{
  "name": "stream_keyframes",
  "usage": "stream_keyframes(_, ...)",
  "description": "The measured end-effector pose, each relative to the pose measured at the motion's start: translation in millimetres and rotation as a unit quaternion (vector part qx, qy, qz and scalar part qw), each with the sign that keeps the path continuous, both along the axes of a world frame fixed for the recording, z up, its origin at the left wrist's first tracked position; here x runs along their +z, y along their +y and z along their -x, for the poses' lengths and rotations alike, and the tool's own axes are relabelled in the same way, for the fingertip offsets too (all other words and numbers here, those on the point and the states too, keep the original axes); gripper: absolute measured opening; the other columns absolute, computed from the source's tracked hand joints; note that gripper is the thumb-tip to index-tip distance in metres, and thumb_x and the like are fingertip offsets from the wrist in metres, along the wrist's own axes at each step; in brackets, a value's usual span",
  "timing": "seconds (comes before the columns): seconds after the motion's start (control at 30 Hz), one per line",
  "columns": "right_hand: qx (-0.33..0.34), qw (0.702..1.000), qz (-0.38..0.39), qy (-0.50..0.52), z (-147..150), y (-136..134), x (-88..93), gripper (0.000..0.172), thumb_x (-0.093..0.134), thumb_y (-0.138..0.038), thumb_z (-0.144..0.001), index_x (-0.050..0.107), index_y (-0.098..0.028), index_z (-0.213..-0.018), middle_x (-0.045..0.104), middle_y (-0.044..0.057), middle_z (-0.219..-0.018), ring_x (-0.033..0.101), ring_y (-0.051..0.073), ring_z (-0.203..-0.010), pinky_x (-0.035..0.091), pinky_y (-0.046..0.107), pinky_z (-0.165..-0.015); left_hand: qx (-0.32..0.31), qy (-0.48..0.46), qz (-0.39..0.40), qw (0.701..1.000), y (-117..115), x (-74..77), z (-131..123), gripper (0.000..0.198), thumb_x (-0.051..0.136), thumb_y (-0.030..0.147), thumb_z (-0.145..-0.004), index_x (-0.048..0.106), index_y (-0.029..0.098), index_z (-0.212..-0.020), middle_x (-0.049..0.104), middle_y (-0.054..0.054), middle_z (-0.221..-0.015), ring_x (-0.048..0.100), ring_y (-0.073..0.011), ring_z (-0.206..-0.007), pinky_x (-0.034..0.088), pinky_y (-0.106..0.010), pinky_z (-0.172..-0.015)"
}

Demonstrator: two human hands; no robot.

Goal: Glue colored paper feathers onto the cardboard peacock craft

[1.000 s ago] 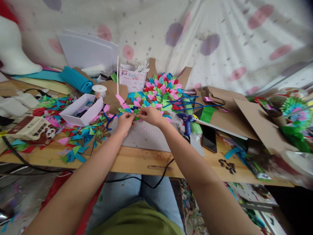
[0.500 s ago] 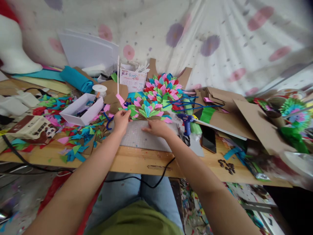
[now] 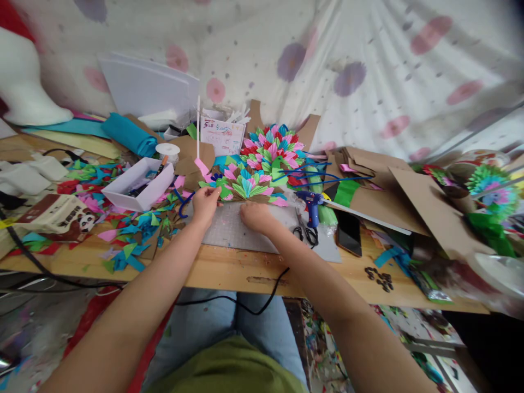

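Observation:
Pleated paper petals in green, pink and blue cover a cardboard piece in front of me, on a grey cutting mat. With thumb and fingers closed, my left hand grips its left end beside a green petal. My right hand is at the piece's lower middle edge, fingers curled in; what they pinch, if anything, is hidden. Just behind stands a larger piece covered in red, pink, blue and green petals. A blue glue gun and black-handled scissors lie to the right.
Coloured paper scraps and a white tray of tools are on the left. At right are a phone, cardboard sheets and small dark pieces. A black cable hangs past the table's front edge.
My right hand's outstretched fingers have curled in against the lower edge of the petal-covered piece, the hand shifting slightly left. My left hand stays at the left end.

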State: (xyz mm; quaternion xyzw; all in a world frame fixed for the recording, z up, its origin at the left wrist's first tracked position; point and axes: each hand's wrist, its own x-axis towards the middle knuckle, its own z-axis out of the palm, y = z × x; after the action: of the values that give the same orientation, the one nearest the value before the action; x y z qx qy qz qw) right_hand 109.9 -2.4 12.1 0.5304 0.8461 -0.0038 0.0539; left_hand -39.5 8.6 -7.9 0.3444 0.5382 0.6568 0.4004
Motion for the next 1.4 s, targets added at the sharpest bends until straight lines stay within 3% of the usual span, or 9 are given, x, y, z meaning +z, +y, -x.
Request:
stream_keyframes(0.1,-0.062,0.998,0.01,0.017,-13,10,7.4,0.031,0.038,-0.017,-0.084,0.064,-0.012,-0.1,0.066,0.02,-0.101,0.061,0.027,-0.091,0.043,0.033,-0.072,-0.009,0.002,0.001,1.0,0,-1.1,0,0.017,0.065,0.03,-0.064,0.056,0.017,-0.06,0.051,0.002,-0.058,0.047,-0.0095,-0.052,0.042,-0.022,-0.046)
stream_keyframes(0.2,-0.092,0.992,0.046,0.074,-26,19,20.6,0.027,0.037,-0.024,-0.086,0.062,-0.015,-0.084,0.065,0.011,-0.084,0.058,0.019,-0.072,0.037,0.027,-0.06,-0.018,0.007,0.002,1.0,1,-1.9,-1,0.019,0.066,0.033,-0.063,0.057,0.017,-0.06,0.051,0.002,-0.058,0.047,-0.0101,-0.053,0.042,-0.022,-0.046)
stream_keyframes(0.3,-0.072,0.968,0.082,0.228,-26,22,32.9,0.026,0.036,-0.029,-0.085,0.052,-0.017,-0.068,0.052,0.001,-0.063,0.043,0.011,-0.057,0.028,0.024,-0.053,-0.031,0.019,-0.002,0.999,0,-2.2,-3,0.018,0.066,0.033,-0.064,0.057,0.018,-0.059,0.052,0.001,-0.059,0.047,-0.0105,-0.053,0.042,-0.023,-0.046)
stream_keyframes(0.4,-0.017,0.943,0.079,0.323,-12,23,39.9,0.028,0.035,-0.032,-0.086,0.044,-0.018,-0.064,0.042,-0.003,-0.06,0.035,0.009,-0.055,0.025,0.023,-0.053,-0.04,0.038,0.003,0.998,-2,-1.6,-3,0.018,0.066,0.032,-0.065,0.058,0.018,-0.059,0.054,0.0,-0.06,0.048,-0.0108,-0.054,0.041,-0.022,-0.045)
stream_keyframes(0.57,0.017,0.966,0.05,0.251,15,24,45.7,0.029,0.038,-0.034,-0.087,0.047,-0.018,-0.066,0.048,-0.001,-0.064,0.037,0.01,-0.058,0.023,0.024,-0.055,-0.044,0.028,0.018,0.998,-4,1.7,-4,0.021,0.069,0.033,-0.062,0.056,0.017,-0.057,0.052,0.001,-0.059,0.047,-0.0109,-0.054,0.04,-0.021,-0.043)
stream_keyframes(0.73,0.02,0.983,0.041,0.177,22,25,49.4,0.026,0.042,-0.034,-0.088,0.058,-0.018,-0.075,0.057,0.002,-0.073,0.043,0.012,-0.064,0.023,0.025,-0.056,-0.052,0.01,0.025,0.998,-5,4.6,-5,0.024,0.07,0.035,-0.061,0.056,0.017,-0.055,0.053,0.0,-0.059,0.047,-0.0108,-0.055,0.04,-0.022,-0.045)
stream_keyframes(1.4,0.038,0.976,0.033,0.21,18,27,47.2,0.035,0.044,-0.043,-0.087,0.057,-0.018,-0.067,0.054,0.0,-0.067,0.043,0.01,-0.061,0.023,0.024,-0.054,-0.047,-0.012,0.043,0.998,-5,6.7,-6,0.019,0.069,0.03,-0.06,0.055,0.017,-0.054,0.052,0.0,-0.059,0.048,-0.0114,-0.057,0.039,-0.022,-0.047)
